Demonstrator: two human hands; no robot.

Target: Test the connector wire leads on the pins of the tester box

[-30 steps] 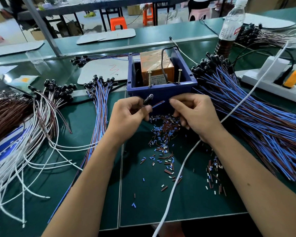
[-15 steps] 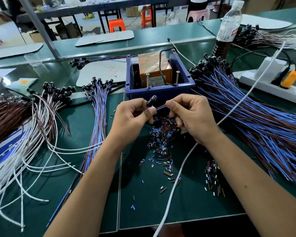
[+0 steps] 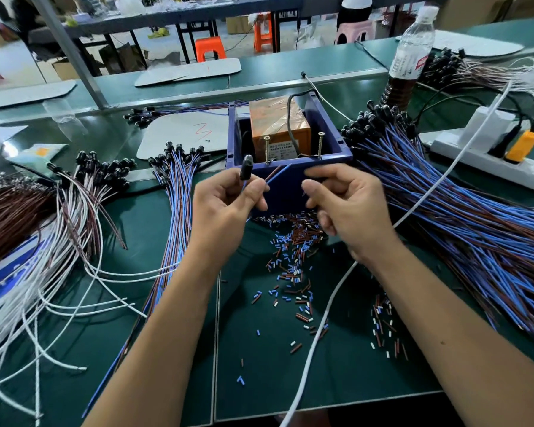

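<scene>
Since the earlier frame, both hands have risen toward the tester box [image 3: 290,167]. Left hand [image 3: 228,204] pinches the connector wire [image 3: 246,167], its leads [image 3: 278,174] angled toward the pins [image 3: 266,149] just beyond. Right hand [image 3: 342,208], fingers curled and holding nothing visible, waits beside the leads, probably to steer them.

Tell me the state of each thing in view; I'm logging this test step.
left hand: grips connector wire, connector end up
wire leads: free ends point toward tester box, not on the pins
right hand: fingers curled, holding nothing visible
water bottle: upright, capped
orange plug: plugged into power strip
</scene>
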